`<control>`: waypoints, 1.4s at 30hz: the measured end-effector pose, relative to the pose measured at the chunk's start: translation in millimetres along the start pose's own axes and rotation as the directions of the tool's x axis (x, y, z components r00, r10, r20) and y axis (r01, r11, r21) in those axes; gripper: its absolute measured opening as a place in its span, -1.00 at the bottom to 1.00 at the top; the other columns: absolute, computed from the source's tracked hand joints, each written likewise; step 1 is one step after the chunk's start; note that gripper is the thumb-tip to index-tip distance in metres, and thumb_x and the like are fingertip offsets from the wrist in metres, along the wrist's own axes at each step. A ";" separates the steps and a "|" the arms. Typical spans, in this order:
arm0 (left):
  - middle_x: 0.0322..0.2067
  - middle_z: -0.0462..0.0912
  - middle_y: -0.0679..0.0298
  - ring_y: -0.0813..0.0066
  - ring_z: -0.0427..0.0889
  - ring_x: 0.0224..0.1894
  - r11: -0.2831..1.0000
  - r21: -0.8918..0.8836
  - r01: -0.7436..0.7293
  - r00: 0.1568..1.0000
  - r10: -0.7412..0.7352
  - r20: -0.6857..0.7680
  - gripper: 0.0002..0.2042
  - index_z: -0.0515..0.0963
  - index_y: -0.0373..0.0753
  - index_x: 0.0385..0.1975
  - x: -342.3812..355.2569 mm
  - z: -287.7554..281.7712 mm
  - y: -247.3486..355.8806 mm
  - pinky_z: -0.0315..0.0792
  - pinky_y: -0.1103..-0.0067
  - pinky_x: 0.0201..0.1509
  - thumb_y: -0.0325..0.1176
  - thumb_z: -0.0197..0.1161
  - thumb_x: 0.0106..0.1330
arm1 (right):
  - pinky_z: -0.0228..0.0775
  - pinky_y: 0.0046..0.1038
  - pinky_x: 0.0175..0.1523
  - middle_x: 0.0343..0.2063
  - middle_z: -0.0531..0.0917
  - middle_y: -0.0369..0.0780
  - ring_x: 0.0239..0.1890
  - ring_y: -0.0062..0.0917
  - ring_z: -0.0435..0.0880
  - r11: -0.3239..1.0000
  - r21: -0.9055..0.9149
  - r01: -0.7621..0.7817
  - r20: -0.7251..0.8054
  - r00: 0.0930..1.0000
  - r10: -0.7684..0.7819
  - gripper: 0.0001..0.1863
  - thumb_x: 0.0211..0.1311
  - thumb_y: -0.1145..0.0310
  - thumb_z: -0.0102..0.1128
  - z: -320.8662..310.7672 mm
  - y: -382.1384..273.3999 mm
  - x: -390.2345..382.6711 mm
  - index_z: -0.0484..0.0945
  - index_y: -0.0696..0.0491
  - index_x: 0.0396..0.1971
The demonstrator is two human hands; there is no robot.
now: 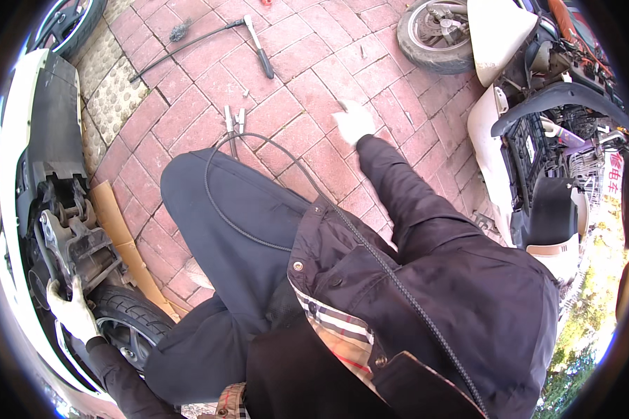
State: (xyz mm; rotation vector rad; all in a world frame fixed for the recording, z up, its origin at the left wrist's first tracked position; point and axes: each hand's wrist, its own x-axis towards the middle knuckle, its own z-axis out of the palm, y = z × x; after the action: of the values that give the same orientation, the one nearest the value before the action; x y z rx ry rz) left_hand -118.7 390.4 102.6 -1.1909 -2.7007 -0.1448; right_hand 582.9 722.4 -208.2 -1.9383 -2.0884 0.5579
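Observation:
My left hand, in a white glove, is at the underside of a tipped white-and-black scooter. Its thumb and fingers close round the lower end of a metal bracket, just above the rear tyre. My right hand, also gloved in white, is stretched out over the red brick paving, slightly blurred, with its fingers apart and nothing seen in them. Ahead of it to the left lies a ratchet wrench with a black handle. Two metal-ended tools lie beside my knee, partly hidden by it.
A black braided cord crosses my jacket and loops over my knee. A thin black cable and a dark crumpled lump lie on the bricks. Cardboard is beside the scooter. Another scooter with its panels off stands at right.

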 end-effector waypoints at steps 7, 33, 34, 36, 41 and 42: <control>0.19 0.60 -0.06 0.02 0.59 0.22 0.998 0.057 -0.019 0.999 0.017 0.048 -0.40 0.50 -0.42 0.27 5.7 -7.6 12.9 0.41 0.31 0.40 -0.38 0.56 0.27 | 0.39 -0.11 0.50 0.39 0.48 0.21 0.43 0.07 0.49 0.901 -0.154 -0.404 -0.065 0.915 0.399 -0.13 0.23 0.20 0.37 -71.6 196.2 6.5 0.30 0.03 0.56; 0.21 0.58 0.01 0.05 0.56 0.28 0.989 0.145 0.034 0.999 -0.037 0.015 -0.39 0.51 -0.38 0.25 4.0 1.2 15.8 0.38 0.27 0.46 -0.43 0.59 0.19 | 0.59 -0.17 0.15 -0.15 0.80 0.10 -0.02 -0.03 0.79 0.941 -0.105 -0.321 -0.240 0.927 0.290 -0.64 0.41 0.25 0.20 2.0 155.1 206.9 0.73 0.24 -0.04; 0.21 0.58 0.00 0.04 0.56 0.28 0.987 0.155 0.037 0.999 -0.041 0.022 -0.39 0.52 -0.38 0.24 5.1 1.5 18.4 0.38 0.26 0.46 -0.43 0.59 0.18 | 0.61 -0.15 0.13 -0.16 0.81 0.11 -0.03 -0.03 0.80 0.908 -0.008 -0.419 -0.223 0.886 0.407 -0.62 0.40 0.20 0.26 9.3 153.9 223.3 0.75 0.23 -0.07; 0.21 0.59 -0.01 0.00 0.56 0.28 0.967 0.252 0.046 0.999 -0.044 -0.014 -0.40 0.54 -0.37 0.22 4.8 -0.4 23.5 0.38 0.24 0.46 -0.43 0.59 0.16 | 0.63 -0.17 0.09 -0.15 0.81 0.14 -0.01 -0.02 0.82 0.881 0.059 -0.469 -0.110 0.874 0.473 -0.50 0.35 0.02 0.39 23.2 157.0 233.6 0.77 0.22 -0.08; 0.18 0.61 -0.02 -0.04 0.58 0.25 0.985 0.158 -0.064 0.995 0.075 -0.063 -0.47 0.57 -0.32 0.05 0.3 -7.8 39.0 0.43 0.23 0.40 -0.43 0.58 0.04 | 0.55 -0.10 0.17 -0.19 0.80 0.08 0.00 -0.08 0.76 0.702 -0.712 0.000 0.052 0.997 0.052 -0.45 0.70 0.13 -0.23 25.3 180.5 231.1 0.59 0.15 0.33; 0.17 0.62 -0.01 -0.03 0.59 0.23 0.986 0.152 -0.068 0.994 0.080 -0.077 -0.46 0.58 -0.32 0.04 -0.2 -9.0 43.7 0.44 0.23 0.39 -0.44 0.59 0.01 | 0.55 -0.09 0.15 -0.20 0.80 0.08 -0.05 -0.07 0.76 0.808 -0.585 -0.070 -0.023 0.997 0.070 -0.48 0.70 0.16 -0.24 25.8 180.4 228.1 0.63 0.15 0.25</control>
State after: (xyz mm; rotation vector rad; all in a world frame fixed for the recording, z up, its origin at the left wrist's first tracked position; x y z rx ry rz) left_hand -85.1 418.2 111.9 -1.2114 -2.5423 0.0180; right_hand 713.4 954.5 -328.0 -2.3244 -2.3930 -0.1141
